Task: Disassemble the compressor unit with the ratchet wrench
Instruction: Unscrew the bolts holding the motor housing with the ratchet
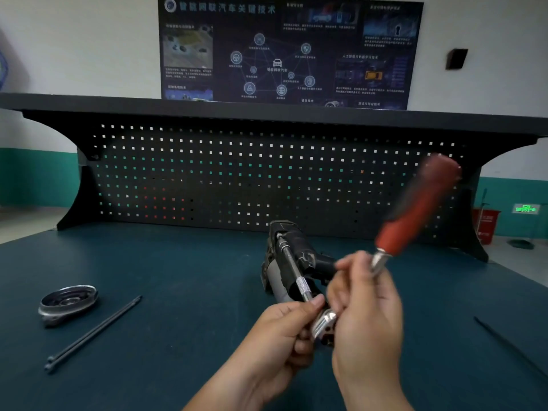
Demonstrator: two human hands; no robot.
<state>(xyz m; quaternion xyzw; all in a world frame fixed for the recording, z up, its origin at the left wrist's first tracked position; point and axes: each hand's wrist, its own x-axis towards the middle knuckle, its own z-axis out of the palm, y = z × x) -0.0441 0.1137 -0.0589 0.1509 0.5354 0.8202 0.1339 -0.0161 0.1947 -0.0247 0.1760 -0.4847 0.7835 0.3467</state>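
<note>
Gripping the ratchet wrench (415, 212) at its steel neck, just below the red handle, the right hand (366, 310) has its fingers curled round the metal. The handle slants up and to the right (it is blurred). The left hand (281, 330) holds the same wrench at its shiny head, with the thumb pressed where the extension bar (292, 266) joins it and the other fingers curled underneath.

The bar runs up and away from both hands to the top end of the compressor unit (308, 256). I cannot tell whether its tip is seated on a fastener. The unit, dark with a grey cylinder along one side, lies on the blue desk (178, 277) near the middle, just beyond the hands and in front of the black pegboard (237, 173).

Well to the left sit a round metal cover (68, 304) and, just beside it, two long black bolts (92, 333) lying side by side. A thin black rod (510, 348) lies at the right edge, and a dark poster (284, 51) hangs on the wall above.
</note>
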